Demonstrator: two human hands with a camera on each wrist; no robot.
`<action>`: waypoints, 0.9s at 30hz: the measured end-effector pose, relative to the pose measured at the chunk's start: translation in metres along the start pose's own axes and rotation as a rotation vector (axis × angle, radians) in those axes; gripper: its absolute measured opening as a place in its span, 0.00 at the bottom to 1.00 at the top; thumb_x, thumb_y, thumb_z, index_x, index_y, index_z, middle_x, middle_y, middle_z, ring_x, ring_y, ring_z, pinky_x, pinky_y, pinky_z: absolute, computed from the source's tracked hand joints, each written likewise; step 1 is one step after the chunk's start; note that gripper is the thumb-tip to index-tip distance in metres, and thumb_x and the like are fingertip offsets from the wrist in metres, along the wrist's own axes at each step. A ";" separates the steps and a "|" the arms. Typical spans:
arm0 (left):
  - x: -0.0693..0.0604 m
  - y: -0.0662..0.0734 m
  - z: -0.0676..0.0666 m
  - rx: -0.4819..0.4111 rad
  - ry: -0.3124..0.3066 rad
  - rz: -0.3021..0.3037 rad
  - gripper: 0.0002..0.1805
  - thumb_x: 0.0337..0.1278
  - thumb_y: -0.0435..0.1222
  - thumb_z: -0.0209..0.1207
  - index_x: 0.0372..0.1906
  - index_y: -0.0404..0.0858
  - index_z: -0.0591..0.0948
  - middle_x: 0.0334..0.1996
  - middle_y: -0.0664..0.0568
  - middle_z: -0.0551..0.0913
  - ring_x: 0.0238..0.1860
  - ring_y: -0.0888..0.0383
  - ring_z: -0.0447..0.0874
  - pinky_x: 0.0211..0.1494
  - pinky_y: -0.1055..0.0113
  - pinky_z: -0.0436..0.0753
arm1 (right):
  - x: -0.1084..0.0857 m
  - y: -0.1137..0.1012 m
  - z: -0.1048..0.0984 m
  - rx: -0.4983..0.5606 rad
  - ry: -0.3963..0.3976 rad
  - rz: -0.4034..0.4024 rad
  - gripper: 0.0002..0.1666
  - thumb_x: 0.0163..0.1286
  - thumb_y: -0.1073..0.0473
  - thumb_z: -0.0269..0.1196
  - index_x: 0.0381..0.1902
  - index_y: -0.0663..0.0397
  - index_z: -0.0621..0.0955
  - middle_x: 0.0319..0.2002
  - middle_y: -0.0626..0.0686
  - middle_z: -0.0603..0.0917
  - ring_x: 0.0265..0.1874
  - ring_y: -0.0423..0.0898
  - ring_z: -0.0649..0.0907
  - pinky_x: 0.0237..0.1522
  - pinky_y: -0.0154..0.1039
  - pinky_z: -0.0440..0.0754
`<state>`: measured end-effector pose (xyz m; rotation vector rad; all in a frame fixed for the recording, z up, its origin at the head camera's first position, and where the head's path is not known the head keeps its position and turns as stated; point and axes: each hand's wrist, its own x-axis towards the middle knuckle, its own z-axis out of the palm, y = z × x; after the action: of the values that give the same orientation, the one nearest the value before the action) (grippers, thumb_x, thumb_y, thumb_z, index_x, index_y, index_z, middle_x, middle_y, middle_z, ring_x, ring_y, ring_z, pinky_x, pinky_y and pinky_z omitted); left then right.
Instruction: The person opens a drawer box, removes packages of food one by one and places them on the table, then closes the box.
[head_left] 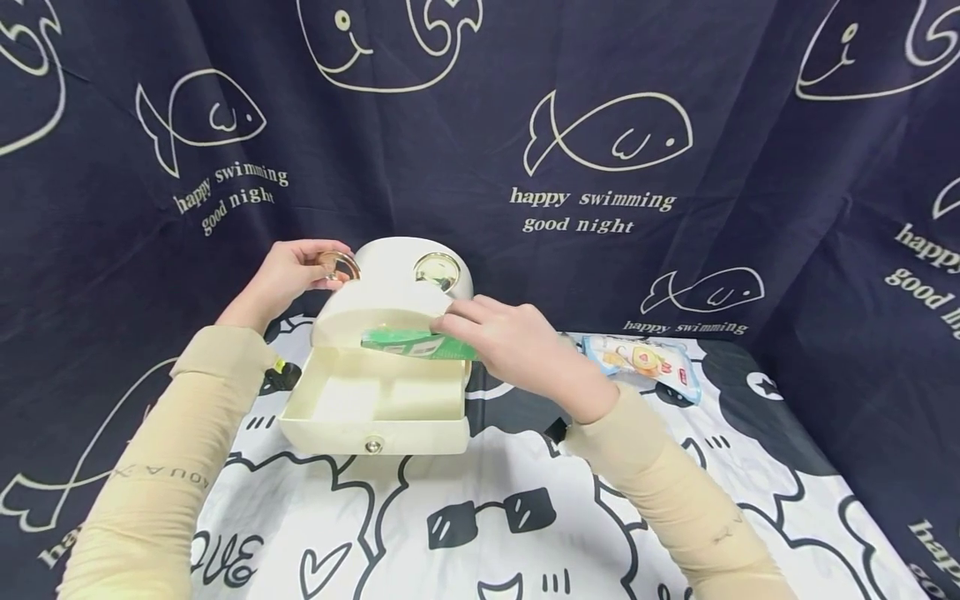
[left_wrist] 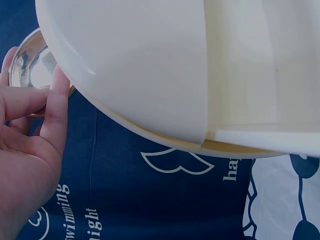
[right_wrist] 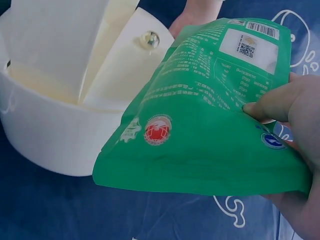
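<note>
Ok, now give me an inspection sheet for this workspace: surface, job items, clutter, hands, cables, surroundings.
Surface: tablecloth with black-and-white cartoon print, some wrinkles.
Job items: cream box with its drawer pulled out; green packet held by the open drawer.
Clutter: blue-and-white packet lying to the right of the box.
Left hand: fingers grip the gold disc at the box's left side.
Right hand: pinches the green packet, thumb on its printed face.
Cables: nothing seen.
Surroundings: dark blue curtain with white fish drawings behind the table.
</note>
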<state>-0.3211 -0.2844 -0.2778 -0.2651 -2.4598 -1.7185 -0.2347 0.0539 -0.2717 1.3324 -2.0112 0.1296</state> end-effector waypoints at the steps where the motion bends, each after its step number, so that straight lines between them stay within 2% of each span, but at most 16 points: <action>1: 0.000 0.000 0.000 0.005 0.000 0.001 0.17 0.57 0.21 0.56 0.51 0.35 0.79 0.31 0.57 0.85 0.33 0.62 0.84 0.39 0.72 0.85 | -0.002 0.002 -0.001 -0.004 0.007 0.001 0.22 0.62 0.71 0.58 0.49 0.41 0.78 0.40 0.40 0.78 0.38 0.39 0.79 0.12 0.36 0.71; 5: 0.001 0.001 0.000 0.000 0.004 -0.001 0.17 0.58 0.21 0.56 0.51 0.35 0.79 0.31 0.58 0.85 0.34 0.62 0.84 0.39 0.71 0.85 | -0.009 0.008 -0.004 -0.008 0.025 0.008 0.23 0.57 0.73 0.60 0.47 0.43 0.78 0.40 0.41 0.79 0.36 0.41 0.79 0.13 0.37 0.72; 8: 0.001 0.000 0.001 -0.010 0.003 0.003 0.17 0.58 0.21 0.55 0.51 0.35 0.79 0.31 0.58 0.85 0.34 0.61 0.84 0.39 0.71 0.85 | -0.014 0.012 -0.007 -0.012 0.030 0.019 0.25 0.55 0.74 0.58 0.47 0.43 0.78 0.40 0.42 0.79 0.37 0.41 0.79 0.13 0.37 0.72; 13: 0.002 0.000 0.002 -0.013 0.003 0.010 0.16 0.58 0.21 0.55 0.51 0.35 0.79 0.32 0.57 0.85 0.34 0.61 0.84 0.39 0.71 0.85 | -0.024 0.018 -0.010 -0.019 0.028 0.043 0.22 0.60 0.72 0.57 0.47 0.43 0.79 0.39 0.41 0.79 0.35 0.40 0.79 0.13 0.37 0.73; 27: 0.001 -0.001 0.001 0.037 0.009 0.003 0.16 0.59 0.22 0.55 0.52 0.34 0.78 0.33 0.56 0.84 0.35 0.61 0.84 0.40 0.71 0.85 | -0.054 0.034 -0.014 -0.050 0.024 0.075 0.22 0.54 0.69 0.66 0.46 0.43 0.79 0.40 0.43 0.80 0.36 0.42 0.81 0.12 0.38 0.72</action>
<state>-0.3227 -0.2836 -0.2793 -0.2561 -2.4808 -1.6680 -0.2442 0.1175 -0.2841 1.2192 -2.0321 0.1291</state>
